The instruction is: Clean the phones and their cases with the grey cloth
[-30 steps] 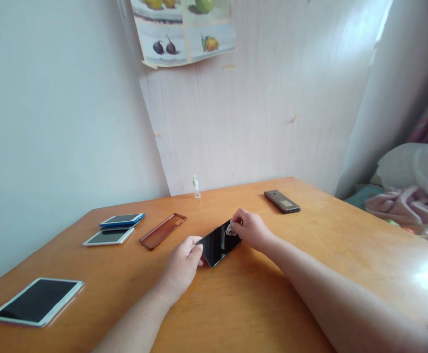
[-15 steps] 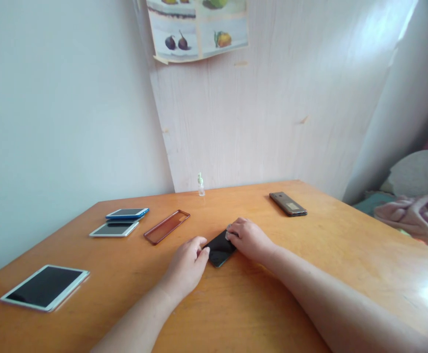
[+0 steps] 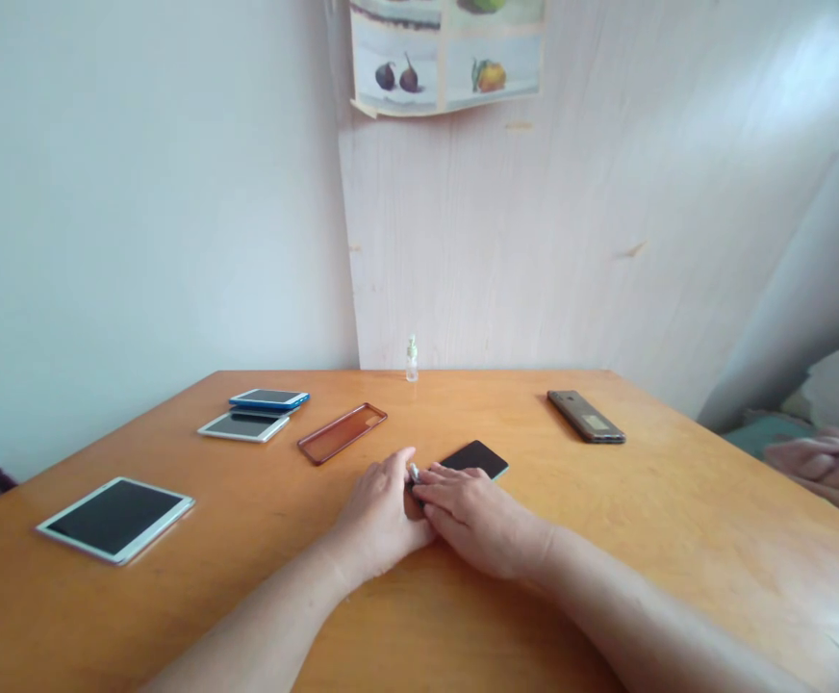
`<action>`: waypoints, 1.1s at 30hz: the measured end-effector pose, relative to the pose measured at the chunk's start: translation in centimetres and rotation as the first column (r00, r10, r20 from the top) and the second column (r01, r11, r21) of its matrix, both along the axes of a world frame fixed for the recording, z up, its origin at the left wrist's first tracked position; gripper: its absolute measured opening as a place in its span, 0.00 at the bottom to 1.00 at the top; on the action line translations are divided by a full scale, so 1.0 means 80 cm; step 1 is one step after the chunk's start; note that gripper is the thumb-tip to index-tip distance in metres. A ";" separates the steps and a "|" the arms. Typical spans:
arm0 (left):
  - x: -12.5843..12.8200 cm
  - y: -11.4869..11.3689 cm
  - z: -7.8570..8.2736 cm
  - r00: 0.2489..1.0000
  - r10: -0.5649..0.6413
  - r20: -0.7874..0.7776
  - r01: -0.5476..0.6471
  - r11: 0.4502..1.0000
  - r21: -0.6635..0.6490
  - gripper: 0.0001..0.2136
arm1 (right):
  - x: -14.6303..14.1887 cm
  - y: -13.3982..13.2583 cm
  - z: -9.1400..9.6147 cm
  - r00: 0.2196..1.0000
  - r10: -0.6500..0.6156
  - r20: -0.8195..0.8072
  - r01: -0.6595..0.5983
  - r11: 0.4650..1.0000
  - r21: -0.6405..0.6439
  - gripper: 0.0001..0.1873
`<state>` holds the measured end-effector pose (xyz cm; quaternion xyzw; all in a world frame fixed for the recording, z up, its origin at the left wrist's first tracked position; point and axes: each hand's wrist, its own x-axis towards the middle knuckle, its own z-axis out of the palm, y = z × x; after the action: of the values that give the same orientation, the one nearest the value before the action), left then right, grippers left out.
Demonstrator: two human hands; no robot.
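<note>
A dark smartphone (image 3: 478, 456) lies screen up on the table, its near left end covered by my hands. My left hand (image 3: 380, 515) steadies that end, with thumb and fingers on either side of it. My right hand (image 3: 478, 520) lies across the lower part of the screen. Under its fingertips a small piece of whitish cloth or tissue (image 3: 415, 473) is pressed to the glass. Left of the hands rests an open reddish-brown phone case (image 3: 340, 435).
A white tablet (image 3: 116, 518) lies at the left. Behind it a blue-edged device (image 3: 269, 397) sits partly on a white one (image 3: 242, 426). A small spray bottle (image 3: 412, 360) stands at the back edge; a brown-cased phone (image 3: 584, 417) lies at the right.
My right hand has moved from the phone's far end to its near left end, taking the whitish piece along. My left thumb has dropped lower. The camera view has shifted left.
</note>
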<state>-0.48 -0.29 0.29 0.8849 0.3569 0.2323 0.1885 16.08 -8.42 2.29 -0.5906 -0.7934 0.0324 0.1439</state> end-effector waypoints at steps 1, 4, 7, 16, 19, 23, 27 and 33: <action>0.000 0.000 -0.001 1.000 0.000 0.006 0.000 1.000 -0.005 0.41 | 0.002 0.000 0.000 1.000 0.018 0.009 -0.018 1.000 -0.023 0.22; -0.001 0.002 -0.002 1.000 -0.003 0.008 0.003 1.000 -0.031 0.43 | 0.034 0.009 -0.006 0.985 -0.158 0.070 0.165 0.981 -0.102 0.25; -0.001 0.002 -0.004 1.000 -0.005 0.019 0.005 0.999 -0.040 0.43 | 0.065 0.018 -0.010 0.923 -0.354 0.150 0.374 0.918 -0.130 0.26; -0.003 0.005 -0.010 0.998 -0.031 0.060 0.031 1.000 0.003 0.43 | 0.009 -0.014 0.010 0.995 0.084 0.056 -0.071 0.976 -0.207 0.29; -0.002 0.004 -0.008 0.999 -0.024 0.046 0.024 1.000 -0.001 0.44 | 0.040 -0.006 0.009 0.971 -0.137 0.194 0.175 0.966 -0.193 0.27; -0.001 0.002 -0.006 0.999 -0.012 0.040 0.012 1.000 0.008 0.44 | 0.051 -0.011 0.011 0.935 -0.246 0.257 0.294 0.941 -0.166 0.27; -0.002 0.001 -0.003 0.999 -0.028 0.035 0.028 1.000 0.014 0.40 | 0.005 -0.035 0.018 0.991 0.050 0.120 -0.029 0.985 -0.173 0.30; -0.001 0.002 -0.001 0.999 -0.039 0.014 0.038 0.999 0.014 0.39 | 0.038 -0.027 0.026 0.961 -0.089 0.263 0.143 0.970 -0.194 0.25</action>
<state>-0.57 -0.11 0.21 0.8912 0.3368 0.2376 0.1895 19.15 -10.55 4.36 -0.6475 -0.7611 0.0326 -0.0202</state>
